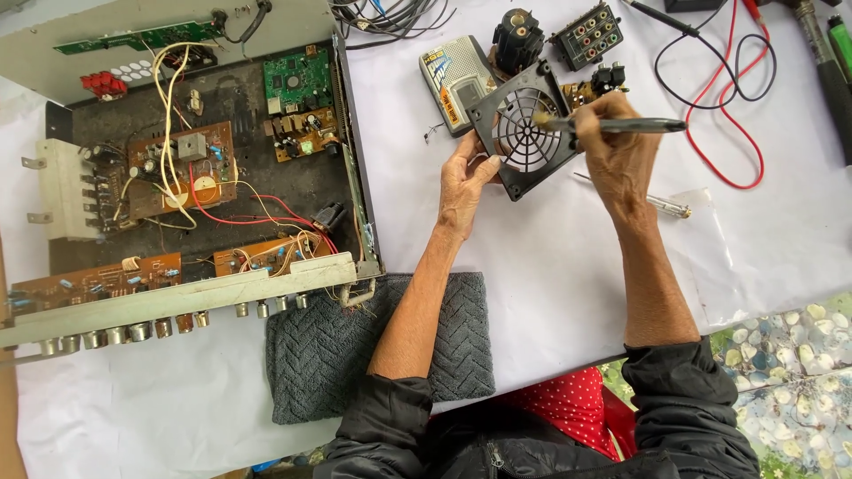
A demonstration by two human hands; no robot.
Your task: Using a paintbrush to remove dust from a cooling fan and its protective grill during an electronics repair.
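Note:
My left hand (463, 180) grips the lower left edge of a black plastic fan frame (524, 133) with a round spoke grille, holding it tilted above the white table cover. My right hand (612, 146) holds a small brush (621, 125) with a dark handle, its bristle tip resting on the grille near the frame's middle. Both forearms reach up from black sleeves.
An opened amplifier chassis (195, 177) with circuit boards and wires fills the left. A dark grey towel (373, 346) lies at the near edge. Behind the frame sit a small grey radio (448, 80), black connector parts (587, 35), red and black probe leads (728, 89) and a screwdriver (661, 204).

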